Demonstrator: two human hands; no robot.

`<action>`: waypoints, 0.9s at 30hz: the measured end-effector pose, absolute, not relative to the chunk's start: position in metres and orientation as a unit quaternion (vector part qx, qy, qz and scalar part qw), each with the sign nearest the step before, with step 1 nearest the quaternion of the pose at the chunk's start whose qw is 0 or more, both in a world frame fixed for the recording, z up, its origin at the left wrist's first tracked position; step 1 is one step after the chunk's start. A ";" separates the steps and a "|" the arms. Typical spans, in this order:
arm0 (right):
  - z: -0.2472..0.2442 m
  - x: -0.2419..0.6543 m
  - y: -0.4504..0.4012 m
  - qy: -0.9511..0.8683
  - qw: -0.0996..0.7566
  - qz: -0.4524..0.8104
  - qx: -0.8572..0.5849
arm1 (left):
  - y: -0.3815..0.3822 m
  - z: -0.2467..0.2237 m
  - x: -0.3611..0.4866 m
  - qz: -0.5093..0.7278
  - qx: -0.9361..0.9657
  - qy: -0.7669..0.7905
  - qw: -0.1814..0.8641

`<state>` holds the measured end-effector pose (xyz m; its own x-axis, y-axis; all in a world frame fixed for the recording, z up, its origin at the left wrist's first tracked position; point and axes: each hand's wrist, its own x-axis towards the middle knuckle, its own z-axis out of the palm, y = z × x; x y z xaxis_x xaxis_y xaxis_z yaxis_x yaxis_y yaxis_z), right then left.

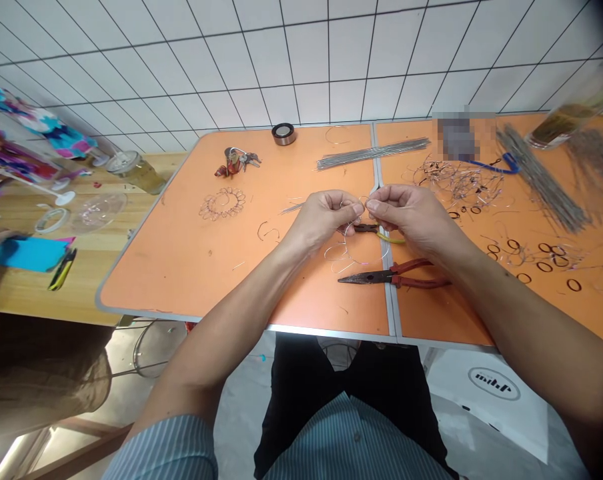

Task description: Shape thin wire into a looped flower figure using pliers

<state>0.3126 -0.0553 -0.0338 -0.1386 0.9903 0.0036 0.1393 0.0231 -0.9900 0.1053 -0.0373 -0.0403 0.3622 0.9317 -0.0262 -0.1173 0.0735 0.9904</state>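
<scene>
Both hands meet over the orange table [171, 260], thumbs and forefingers pinched together. Between them is a thin silvery wire [350, 253], bent into a ring with loops on its left side. My left hand [326, 217] grips one part of the wire, and my right hand [406, 213] pinches it just to the right. The fingertips hide the exact spot. Just below my right hand lie long-nose pliers [396, 275] with red handles, jaws pointing left. Behind the hands, a second pair of pliers [367, 228] with a yellow handle is partly covered.
A finished-looking looped wire ring [223, 204] lies left. Behind stand a tape roll [283, 134], small cutters [246, 159] and a bundle of straight wires [371, 153]. Tangled wire [456, 180] and dark rings [545, 267] cover the right side. Drink cups [136, 171] stand at the left.
</scene>
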 end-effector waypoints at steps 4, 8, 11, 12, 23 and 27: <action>-0.033 0.311 -0.056 -0.566 0.434 0.496 -0.496 | -0.037 -0.041 0.106 0.416 0.539 0.379 0.627; -0.034 0.312 -0.055 -0.572 0.430 0.489 -0.499 | -0.039 -0.040 0.106 0.418 0.537 0.373 0.631; -0.036 0.314 -0.054 -0.575 0.437 0.485 -0.493 | -0.042 -0.038 0.106 0.408 0.542 0.376 0.631; -0.036 0.314 -0.054 -0.576 0.440 0.483 -0.491 | -0.043 -0.037 0.107 0.405 0.545 0.378 0.630; -0.039 0.321 -0.049 -0.574 0.414 0.521 -0.477 | -0.043 -0.035 0.104 0.390 0.561 0.376 0.626; -0.038 0.322 -0.050 -0.576 0.417 0.519 -0.475 | -0.042 -0.035 0.104 0.390 0.563 0.379 0.622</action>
<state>0.3217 -0.0496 -0.0384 -0.2007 0.9796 -0.0132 0.1145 0.0101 -0.9934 0.1036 -0.0415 -0.0351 0.4091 0.9119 -0.0322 -0.0581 0.0613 0.9964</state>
